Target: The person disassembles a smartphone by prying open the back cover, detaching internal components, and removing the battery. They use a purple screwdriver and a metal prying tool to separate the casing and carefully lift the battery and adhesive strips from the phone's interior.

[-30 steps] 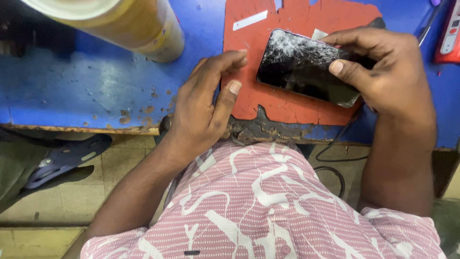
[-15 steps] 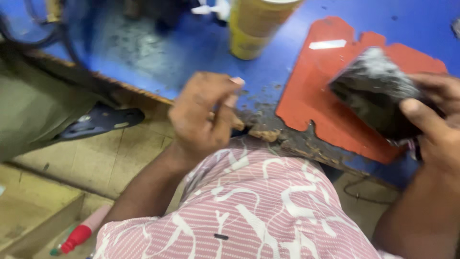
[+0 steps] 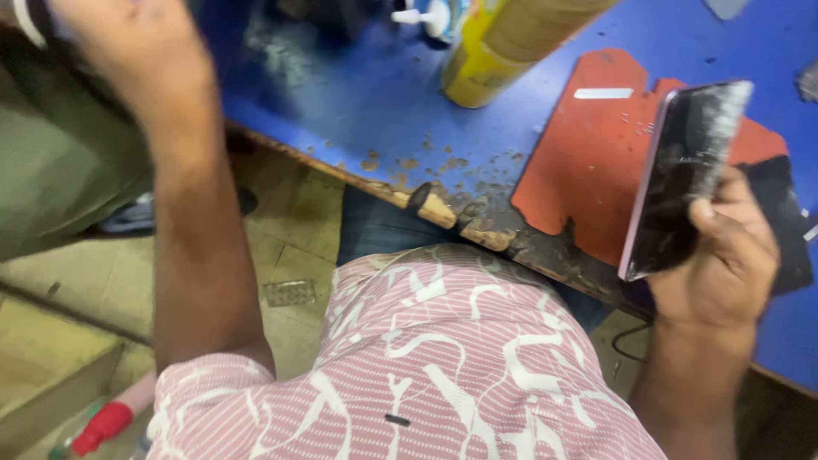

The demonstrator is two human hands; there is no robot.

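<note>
My right hand (image 3: 720, 264) grips a dark phone (image 3: 686, 175) with a cracked, white-smeared screen and a pinkish edge. It holds the phone tilted up on its side over a worn red mat (image 3: 588, 162) on the blue workbench (image 3: 358, 94). A black flat piece (image 3: 784, 226) lies on the mat behind that hand. My left hand (image 3: 128, 51) is raised far to the upper left, off the bench, blurred and seen from the back. Whether it holds anything is hidden. My pink patterned shirt fills the bottom of the view.
A yellow can (image 3: 490, 55) and a white-nozzled bottle (image 3: 422, 15) stand at the back of the bench. The bench's front edge (image 3: 443, 209) is chipped and worn. On the floor lie a red-capped bottle (image 3: 106, 422) and a sandal (image 3: 141, 213). Green cloth (image 3: 60, 162) is at the left.
My left hand has left the bench edge and swung up to the far left. My right hand has lifted the phone off the red mat and tipped it on edge. The view has turned left.
</note>
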